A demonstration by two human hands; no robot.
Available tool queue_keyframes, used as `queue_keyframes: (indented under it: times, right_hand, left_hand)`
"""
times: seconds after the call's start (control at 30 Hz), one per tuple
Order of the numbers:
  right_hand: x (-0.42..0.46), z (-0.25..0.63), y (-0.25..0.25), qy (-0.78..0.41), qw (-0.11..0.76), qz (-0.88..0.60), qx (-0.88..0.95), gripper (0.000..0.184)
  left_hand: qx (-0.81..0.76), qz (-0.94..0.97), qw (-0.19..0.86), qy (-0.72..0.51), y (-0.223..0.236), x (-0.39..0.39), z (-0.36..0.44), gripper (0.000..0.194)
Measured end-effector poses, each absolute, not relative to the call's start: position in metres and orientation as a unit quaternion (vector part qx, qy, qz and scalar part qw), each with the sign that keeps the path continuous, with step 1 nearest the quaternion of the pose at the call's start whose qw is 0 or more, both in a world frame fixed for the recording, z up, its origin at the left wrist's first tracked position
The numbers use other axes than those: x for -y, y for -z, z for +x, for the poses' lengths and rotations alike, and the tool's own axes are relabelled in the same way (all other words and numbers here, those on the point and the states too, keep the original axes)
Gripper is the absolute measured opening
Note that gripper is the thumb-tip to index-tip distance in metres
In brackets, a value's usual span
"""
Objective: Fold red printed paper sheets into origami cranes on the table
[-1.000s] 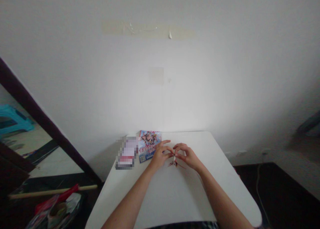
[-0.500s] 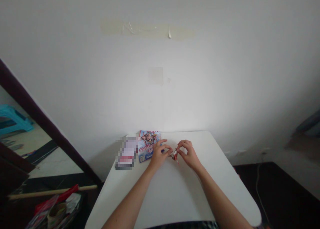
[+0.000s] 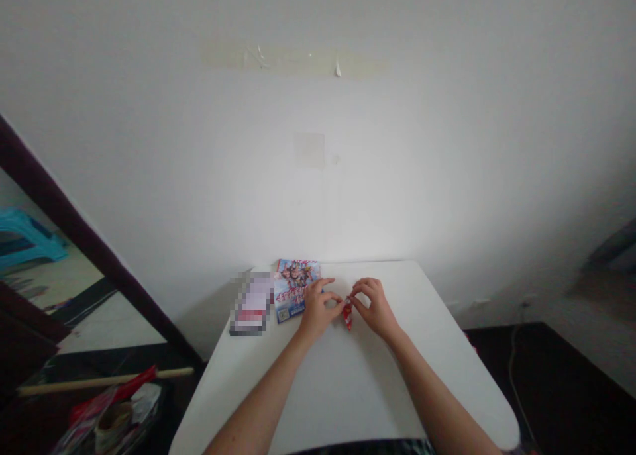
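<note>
Between my two hands is a small red-and-white folded piece [image 3: 347,317], perhaps paper or a wrapper; its kind is too small to make out. The thumb and index finger of my left hand [image 3: 318,306] pinch its upper left side, other fingers raised. My right hand [image 3: 372,304] is closed in a pinch at its upper right edge, fingers curled. The piece's lower tip points down toward me, just over the white table [image 3: 348,389]. Left of my left hand lies a colourful printed leaflet [image 3: 293,286], partly covered by that hand.
A pixelated flat object [image 3: 252,306] lies at the table's left rear. The wall [image 3: 318,210] stands directly behind the table. At lower left are a wooden stick [image 3: 104,380] and a bin [image 3: 112,418] with red and clear plastic. A blue stool [image 3: 30,238] appears far left.
The small piece has turned between my fingers: it now shows a red face with its tip downward, where before it looked darker and edge-on. Both hands stay almost in place.
</note>
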State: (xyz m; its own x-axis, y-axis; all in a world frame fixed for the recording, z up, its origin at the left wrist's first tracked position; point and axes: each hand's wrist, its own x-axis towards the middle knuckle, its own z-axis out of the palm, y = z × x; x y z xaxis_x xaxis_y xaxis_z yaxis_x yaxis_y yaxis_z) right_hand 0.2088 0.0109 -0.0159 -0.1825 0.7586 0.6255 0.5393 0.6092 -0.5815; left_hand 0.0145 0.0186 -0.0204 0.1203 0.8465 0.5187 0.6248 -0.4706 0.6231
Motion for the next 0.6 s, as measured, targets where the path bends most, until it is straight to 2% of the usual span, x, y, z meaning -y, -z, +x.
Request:
queue_keyframes:
  times: [0.07,0.2,0.43,0.6]
  right_hand:
    - [-0.0115,0.2089,0.0164,-0.125,0.484,-0.428,0.753,0.007]
    - [-0.0152,0.2098,0.0191,-0.167,0.511,-0.448,0.714,0.026]
    - [-0.0200,0.2088,0.0170,-0.280,0.486,-0.438,0.703,0.025]
    - [-0.0166,0.2067,0.0126,-0.283,0.491,-0.438,0.698,0.027]
  left_hand:
    - [-0.492,0.739,0.123,-0.443,0.0206,-0.0183,0.0149,0.004]
    - [-0.489,0.737,0.128,-0.448,0.0205,-0.0189,0.0145,0.003]
    - [-0.506,0.730,0.141,-0.438,0.0220,-0.0213,0.0145,0.003]
    - [-0.512,0.727,0.142,-0.436,0.0223,-0.0205,0.0152,0.003]
